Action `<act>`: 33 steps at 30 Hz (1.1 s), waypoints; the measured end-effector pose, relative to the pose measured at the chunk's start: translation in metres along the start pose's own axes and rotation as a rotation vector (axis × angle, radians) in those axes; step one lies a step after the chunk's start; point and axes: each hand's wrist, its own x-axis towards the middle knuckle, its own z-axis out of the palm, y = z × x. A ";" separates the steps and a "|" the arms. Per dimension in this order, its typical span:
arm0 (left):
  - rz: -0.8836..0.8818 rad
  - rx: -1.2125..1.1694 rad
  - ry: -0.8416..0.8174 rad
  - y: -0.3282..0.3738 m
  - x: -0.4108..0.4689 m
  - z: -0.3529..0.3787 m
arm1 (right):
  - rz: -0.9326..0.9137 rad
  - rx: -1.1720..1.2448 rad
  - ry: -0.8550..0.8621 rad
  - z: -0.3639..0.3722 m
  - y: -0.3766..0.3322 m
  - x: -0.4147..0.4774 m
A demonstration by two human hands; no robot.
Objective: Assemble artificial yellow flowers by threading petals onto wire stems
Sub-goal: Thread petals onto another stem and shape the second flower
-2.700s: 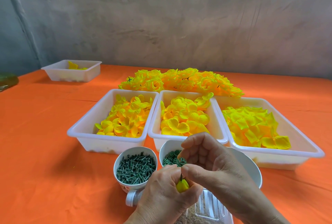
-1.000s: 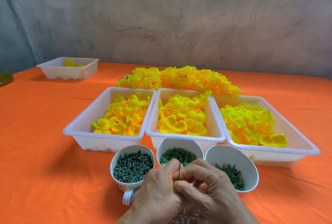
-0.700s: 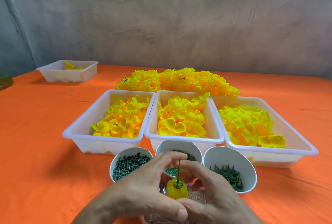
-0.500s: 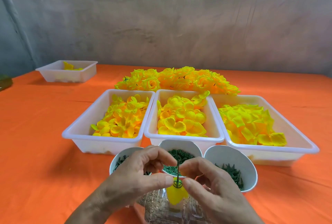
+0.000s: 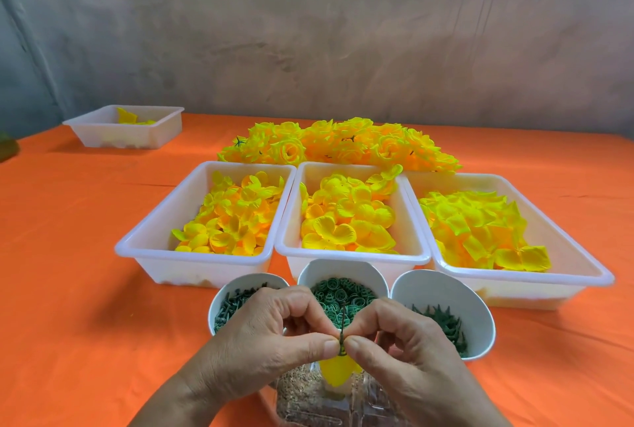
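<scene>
- Head view: both hands work at the near edge of the table (image 5: 68, 255), which is covered by an orange cloth.
- Left hand (image 5: 260, 334): thumb and forefinger pinch the wire stem (image 5: 343, 318) from the left, other fingers curled.
- Right hand (image 5: 404, 351): thumb and forefinger pinch the same stem from the right, the fingertips of both hands nearly meeting.
- Stem stands upright; only its upper part shows above the fingertips.
- Yellow petal (image 5: 338, 371) hangs just below the pinch, its top hidden by the thumbs. A small green-and-yellow piece shows between the thumbs; what it is cannot be made out.
- Clear plastic container (image 5: 308, 399) lies beneath the hands, holding brownish granules, cut off by the lower frame edge.
- Three white cups stand just beyond the hands: left cup (image 5: 240, 286) with dark green pegs, partly covered by the left hand; middle cup (image 5: 343, 269) with green rings; right cup (image 5: 442, 289) with spiky green pieces.
- Three white trays (image 5: 350, 257) of loose yellow petals sit side by side behind the cups.
- Pile of finished flowers (image 5: 336, 145) lies behind the trays.
- Small tray (image 5: 127, 138) near the far left corner holds a few yellow pieces.
- Green object (image 5: 7, 149) at the left edge is cut off, unidentifiable.
</scene>
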 end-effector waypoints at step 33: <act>0.041 0.208 0.109 0.015 0.001 0.020 | 0.118 0.143 0.274 -0.008 0.021 0.009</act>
